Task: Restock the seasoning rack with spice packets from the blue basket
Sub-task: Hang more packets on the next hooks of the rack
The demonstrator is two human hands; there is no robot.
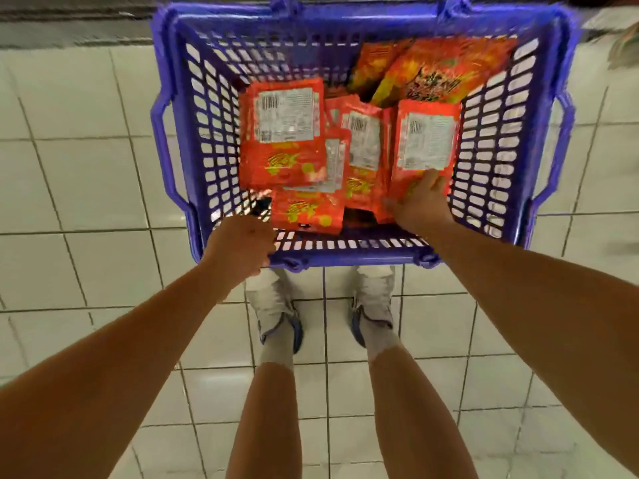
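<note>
nearest, bare legs and grey shoes planted on the white tiled floor, toes tucked under the near edge of the blue basket.

just beyond, the left hand at the basket's near rim, fingers curled over it in what looks like a grip; blurred, so the hold reads as likely rather than certain. further in, the right hand down among the spice packets, fingers partly spread and lying on the lower end of the rightmost red packet, thumb side against the neighbouring packets. whether fingers are already hooked under that packet cannot be told; looks like touching, not yet a firm pinch.

deeper still, red packets piled loosely and overlapping, several label-side up, with two larger orange pouches leaning at the far wall. no seasoning rack in view.

risks, as a judgement: slick overlapping packets, so a lift of one likely to drag or spill its neighbours; a shallow grab at the packet's end likely to let it slip back; basket seemingly steadied by one hand only, so a hard pull could tip or shift it.
</note>
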